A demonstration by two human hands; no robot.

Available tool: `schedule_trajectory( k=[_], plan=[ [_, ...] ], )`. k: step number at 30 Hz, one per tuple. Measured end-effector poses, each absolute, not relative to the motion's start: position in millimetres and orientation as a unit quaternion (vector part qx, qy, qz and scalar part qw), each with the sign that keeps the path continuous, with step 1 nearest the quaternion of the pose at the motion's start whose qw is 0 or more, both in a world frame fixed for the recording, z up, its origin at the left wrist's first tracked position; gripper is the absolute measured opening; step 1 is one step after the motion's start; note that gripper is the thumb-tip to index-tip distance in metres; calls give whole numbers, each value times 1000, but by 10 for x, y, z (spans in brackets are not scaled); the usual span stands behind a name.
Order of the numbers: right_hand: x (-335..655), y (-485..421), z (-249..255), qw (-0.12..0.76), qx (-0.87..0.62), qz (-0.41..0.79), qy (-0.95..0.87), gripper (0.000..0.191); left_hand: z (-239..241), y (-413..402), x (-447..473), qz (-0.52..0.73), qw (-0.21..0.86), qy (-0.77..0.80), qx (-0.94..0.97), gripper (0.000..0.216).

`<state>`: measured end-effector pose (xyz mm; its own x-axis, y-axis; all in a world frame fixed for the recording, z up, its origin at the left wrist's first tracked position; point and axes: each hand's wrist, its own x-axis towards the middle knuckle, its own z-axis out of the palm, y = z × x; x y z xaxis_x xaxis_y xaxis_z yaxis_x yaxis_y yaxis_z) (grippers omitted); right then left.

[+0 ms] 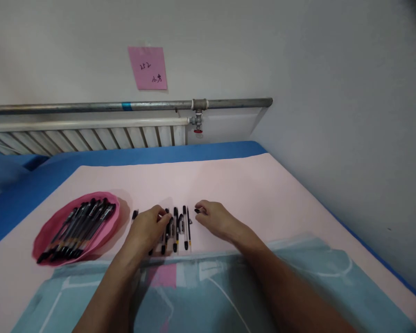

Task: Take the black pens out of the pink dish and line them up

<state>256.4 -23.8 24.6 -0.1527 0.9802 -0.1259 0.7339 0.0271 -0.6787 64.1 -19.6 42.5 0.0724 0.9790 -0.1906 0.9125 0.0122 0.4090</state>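
Note:
On the pink surface in front of me lies a loose row of pens (pixel 185 229) with clear barrels and black ends, along with a thin black refill (pixel 189 226) and some small clear and black pen parts (pixel 180 224). My left hand (pixel 147 225) rests over the left of the row, thumb and fingers drawn together; what they hold, if anything, is hidden. Another pen (pixel 135 215) shows partly behind that hand. Just right of the row, my right hand (pixel 215 219) pinches a small black pen piece (pixel 197 211), perhaps a cap.
At the left stands a pink basket (pixel 113 231) filled with black pens (pixel 81 226). A blue-green patterned cloth (pixel 201 296) lies under my forearms. Behind the surface are a radiator (pixel 125 136), a metal pipe (pixel 159 106) and a wall with a pink note (pixel 147 68).

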Motion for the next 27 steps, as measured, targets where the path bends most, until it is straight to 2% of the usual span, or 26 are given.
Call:
schedule_trajectory(
  k=[3, 8, 27],
  plan=[
    [2546, -294, 297, 168, -606, 302, -717, 30, 407, -185, 631, 72, 219, 674, 702, 28],
    [2539, -363, 336, 134, -580, 282, -752, 17, 394, -187, 613, 80, 224, 667, 706, 27],
    [2533, -279, 192, 170, -613, 290, -715, 18, 414, -178, 534, 107, 221, 675, 696, 29]
  ],
)
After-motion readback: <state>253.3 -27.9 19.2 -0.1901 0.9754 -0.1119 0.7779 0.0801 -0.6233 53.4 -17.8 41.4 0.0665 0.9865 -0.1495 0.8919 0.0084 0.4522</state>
